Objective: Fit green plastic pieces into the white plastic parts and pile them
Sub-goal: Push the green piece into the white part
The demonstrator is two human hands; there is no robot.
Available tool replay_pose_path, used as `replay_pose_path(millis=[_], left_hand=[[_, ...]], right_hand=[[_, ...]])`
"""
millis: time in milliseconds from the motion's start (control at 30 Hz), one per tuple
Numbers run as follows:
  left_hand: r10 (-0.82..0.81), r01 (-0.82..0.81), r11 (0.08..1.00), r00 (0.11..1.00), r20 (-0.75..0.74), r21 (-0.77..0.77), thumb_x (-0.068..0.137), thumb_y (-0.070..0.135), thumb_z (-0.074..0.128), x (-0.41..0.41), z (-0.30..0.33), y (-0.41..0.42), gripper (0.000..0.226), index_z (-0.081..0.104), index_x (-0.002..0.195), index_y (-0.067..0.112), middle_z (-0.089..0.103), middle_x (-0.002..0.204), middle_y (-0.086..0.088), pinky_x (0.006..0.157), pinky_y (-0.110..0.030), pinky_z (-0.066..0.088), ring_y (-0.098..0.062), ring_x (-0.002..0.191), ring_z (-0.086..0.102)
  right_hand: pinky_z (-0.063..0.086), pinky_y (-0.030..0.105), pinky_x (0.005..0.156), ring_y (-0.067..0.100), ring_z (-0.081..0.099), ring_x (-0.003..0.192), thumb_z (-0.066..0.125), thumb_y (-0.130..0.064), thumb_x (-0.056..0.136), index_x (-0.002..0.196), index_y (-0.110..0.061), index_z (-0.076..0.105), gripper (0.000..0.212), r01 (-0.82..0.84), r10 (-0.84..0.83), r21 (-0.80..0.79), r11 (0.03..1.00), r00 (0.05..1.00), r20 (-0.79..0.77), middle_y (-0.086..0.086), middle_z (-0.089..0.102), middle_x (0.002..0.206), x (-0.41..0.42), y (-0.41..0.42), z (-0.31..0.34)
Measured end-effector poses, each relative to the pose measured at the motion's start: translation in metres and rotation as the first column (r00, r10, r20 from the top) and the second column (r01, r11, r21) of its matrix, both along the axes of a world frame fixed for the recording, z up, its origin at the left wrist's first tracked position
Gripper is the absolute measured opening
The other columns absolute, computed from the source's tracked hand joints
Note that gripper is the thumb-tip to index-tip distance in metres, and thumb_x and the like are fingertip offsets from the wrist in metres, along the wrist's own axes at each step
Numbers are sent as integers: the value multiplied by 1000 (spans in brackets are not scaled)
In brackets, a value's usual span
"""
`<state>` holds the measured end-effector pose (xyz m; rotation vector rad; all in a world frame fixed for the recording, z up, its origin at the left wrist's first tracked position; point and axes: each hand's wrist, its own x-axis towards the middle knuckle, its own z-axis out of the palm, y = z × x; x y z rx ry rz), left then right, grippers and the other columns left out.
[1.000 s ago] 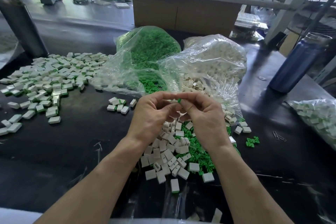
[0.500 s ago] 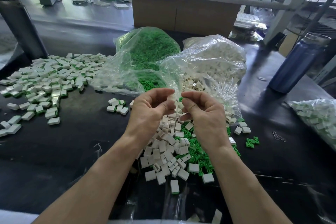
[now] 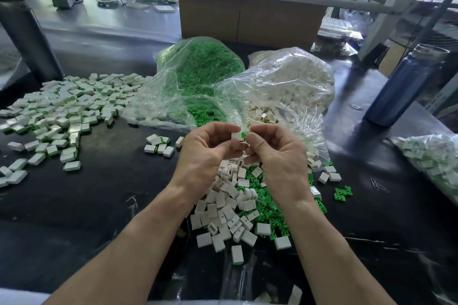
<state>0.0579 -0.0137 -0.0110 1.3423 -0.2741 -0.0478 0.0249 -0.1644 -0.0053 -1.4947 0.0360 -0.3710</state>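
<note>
The left hand (image 3: pixel 208 153) pinches a small white plastic block (image 3: pixel 236 136) by its sides. The right hand (image 3: pixel 277 153) pinches a tiny green plastic piece (image 3: pixel 244 134) at its open end. Both look light, hard and a bit slippery, so fingertip holds seem best.

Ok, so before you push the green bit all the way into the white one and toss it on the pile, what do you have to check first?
1. White part held firmly in the left hand: ok.
2. Green piece pinched by the right hand: ok.
3. Green piece meets the white part's end: ok; lined up with its slot: cannot tell, fingers hide it.
4. Green piece fully seated: not ok, green shows outside.
5. Finished pile on the left has room to take it: ok.
6. More loose white parts and green pieces below the hands: ok.
</note>
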Motion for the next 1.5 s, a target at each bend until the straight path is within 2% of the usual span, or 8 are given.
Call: replay_pose_path(millis=[167, 367, 567, 800, 967, 1267, 1400, 1500], left_hand=[[-15, 13, 999, 999, -47, -42, 95, -1, 69, 1, 1, -1, 19, 67, 112, 6, 80, 98, -11, 79, -28, 63, -28, 94, 79], [-45, 42, 998, 996, -77, -44, 97, -2, 66, 1, -1, -1, 18, 64, 115, 2, 78, 102, -19, 89, -50, 63, -36, 97, 77], [-18, 17, 998, 1000, 7, 63, 99, -7, 63, 0, -2, 0, 19, 65, 112, 5, 79, 97, -9, 82, -34, 64, -26, 93, 79], [14, -34, 974, 996, 90, 222, 92, 6, 76, -2, -3, 0, 20, 67, 108, 14, 79, 95, -5, 83, -41, 65, -22, 92, 78], [14, -28, 976, 998, 68, 214, 91, 7, 76, -1, -4, 0, 21, 67, 108, 14, 80, 96, -6, 86, -41, 64, -23, 92, 78], [-109, 105, 984, 994, 21, 144, 102, 8, 62, -5, 1, -2, 13, 70, 113, 8, 80, 100, -6, 77, -28, 63, -24, 93, 79], [-29, 22, 975, 999, 31, 221, 100, 17, 68, -3, -1, 2, 10, 76, 106, 14, 78, 89, -8, 70, -35, 62, -19, 76, 73], [11, -18, 978, 999, 36, 206, 96, 13, 73, -1, -1, 4, 9, 79, 103, 14, 76, 87, -14, 67, -29, 61, -17, 70, 68]], right_hand=[[62, 27, 65, 20, 75, 76, 74, -9, 97, 107, -8, 73, 11, 5, -6, 36, 999, 1000, 5, 8, 78, 91, 1, 0, 1], [61, 25, 65, 15, 75, 75, 75, -8, 97, 106, -9, 73, 10, -4, 4, 36, 999, 1000, 9, 4, 78, 87, 0, 2, 0], [60, 23, 64, 17, 77, 78, 76, -8, 96, 103, -11, 73, 8, 24, -24, -42, 999, 1000, 10, 4, 77, 91, -1, 2, 0], [61, 23, 66, 17, 76, 82, 76, -8, 95, 98, -17, 75, 9, 52, -51, -152, 987, 999, 13, 4, 76, 96, -2, 0, 0], [63, 27, 69, 20, 77, 84, 76, -8, 96, 99, -17, 76, 9, 46, -46, -119, 992, 999, -4, 4, 77, 93, -1, 0, -1], [61, 21, 68, 17, 79, 81, 72, -1, 97, 109, -9, 73, 14, 4, -3, -36, 999, 1000, 26, 8, 78, 94, -1, -1, 2], [61, 23, 70, 18, 77, 82, 74, -4, 96, 105, -11, 74, 12, 10, -9, -84, 996, 1000, 20, 6, 77, 95, 1, -2, -2], [61, 24, 71, 18, 77, 83, 74, -5, 96, 103, -13, 75, 10, 10, -7, -105, 994, 1000, 29, 5, 77, 94, 1, -1, -4]])
